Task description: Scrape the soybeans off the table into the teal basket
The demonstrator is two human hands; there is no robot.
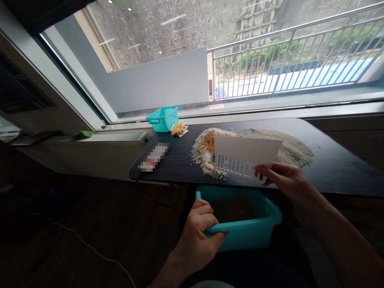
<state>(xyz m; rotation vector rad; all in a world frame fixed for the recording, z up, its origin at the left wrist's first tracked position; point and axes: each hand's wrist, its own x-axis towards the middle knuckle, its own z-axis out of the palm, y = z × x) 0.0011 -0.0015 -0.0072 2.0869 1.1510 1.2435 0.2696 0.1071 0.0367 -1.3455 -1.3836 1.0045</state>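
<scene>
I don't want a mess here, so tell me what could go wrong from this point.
Loose grains of the mixed pile lie near the front edge of the table, so a sweep with the slotted white sheet in your right hand might push some off. Your left hand grips the larger teal bin at one end, so it could perhaps tip.

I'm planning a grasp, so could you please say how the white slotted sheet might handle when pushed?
The white slotted sheet looks thin, so probably light. It is likely fairly stiff, jutting flat from the right hand. It may flex more along its slots.
</scene>
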